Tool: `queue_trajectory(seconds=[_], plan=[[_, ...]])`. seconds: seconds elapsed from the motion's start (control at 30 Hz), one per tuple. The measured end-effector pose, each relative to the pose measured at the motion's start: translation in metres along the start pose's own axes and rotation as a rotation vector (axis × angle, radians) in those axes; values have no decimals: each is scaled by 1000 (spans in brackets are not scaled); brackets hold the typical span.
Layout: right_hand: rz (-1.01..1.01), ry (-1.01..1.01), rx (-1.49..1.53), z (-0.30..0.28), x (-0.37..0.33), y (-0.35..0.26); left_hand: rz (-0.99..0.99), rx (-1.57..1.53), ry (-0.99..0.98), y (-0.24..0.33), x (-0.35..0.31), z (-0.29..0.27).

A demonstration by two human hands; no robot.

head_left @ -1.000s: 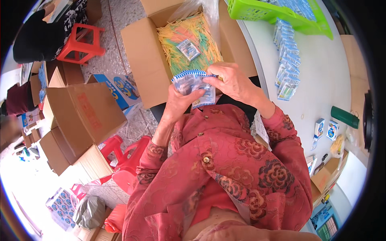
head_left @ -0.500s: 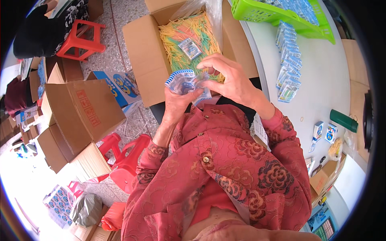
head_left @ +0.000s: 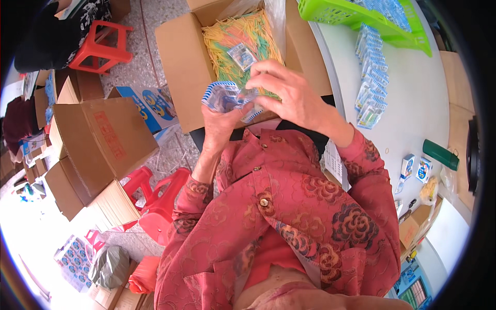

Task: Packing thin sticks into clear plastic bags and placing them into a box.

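Note:
My left hand [head_left: 219, 124] is wrapped round several clear plastic packets [head_left: 221, 94] with blue-and-white striped edges, held in front of my lap. My right hand [head_left: 297, 98] is at the same packets, its thumb and forefinger pinching clear plastic at their right side; exactly what lies between the fingertips is partly hidden. Just beyond both hands stands an open cardboard box [head_left: 178, 67], full of thin yellow, green and pink sticks [head_left: 225, 39]. One more striped packet [head_left: 242, 56] lies on top of the sticks.
On the white table [head_left: 398, 113] at the right lie a row of filled packets [head_left: 373, 72], a green basket [head_left: 356, 26] of packets and a dark green cylinder [head_left: 440, 154]. Brown cartons [head_left: 103, 139] and red stools [head_left: 103, 49] stand at the left, near another person [head_left: 46, 41].
Both hands have shifted slightly left with the packets. My right fingers remain at the packets' right side, and the packet on the sticks stays in place.

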State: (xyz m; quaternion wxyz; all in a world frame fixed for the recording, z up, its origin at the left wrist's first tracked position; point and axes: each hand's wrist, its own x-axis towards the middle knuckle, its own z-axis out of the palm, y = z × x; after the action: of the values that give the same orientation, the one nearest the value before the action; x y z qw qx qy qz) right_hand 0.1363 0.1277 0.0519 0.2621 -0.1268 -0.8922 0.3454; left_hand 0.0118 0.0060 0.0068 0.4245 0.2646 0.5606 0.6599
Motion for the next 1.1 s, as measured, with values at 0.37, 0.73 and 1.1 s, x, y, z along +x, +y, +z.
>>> queue_trajectory(seconds=[0.37, 0.73, 1.1], plan=[[405, -126, 679, 16, 46, 33, 61, -13, 121, 8, 18, -30], [730, -331, 384, 129, -18, 175, 77, -117, 302, 3, 9, -68], [537, -184, -14, 217, -27, 192, 38, -109, 344, 0, 3, -81]])
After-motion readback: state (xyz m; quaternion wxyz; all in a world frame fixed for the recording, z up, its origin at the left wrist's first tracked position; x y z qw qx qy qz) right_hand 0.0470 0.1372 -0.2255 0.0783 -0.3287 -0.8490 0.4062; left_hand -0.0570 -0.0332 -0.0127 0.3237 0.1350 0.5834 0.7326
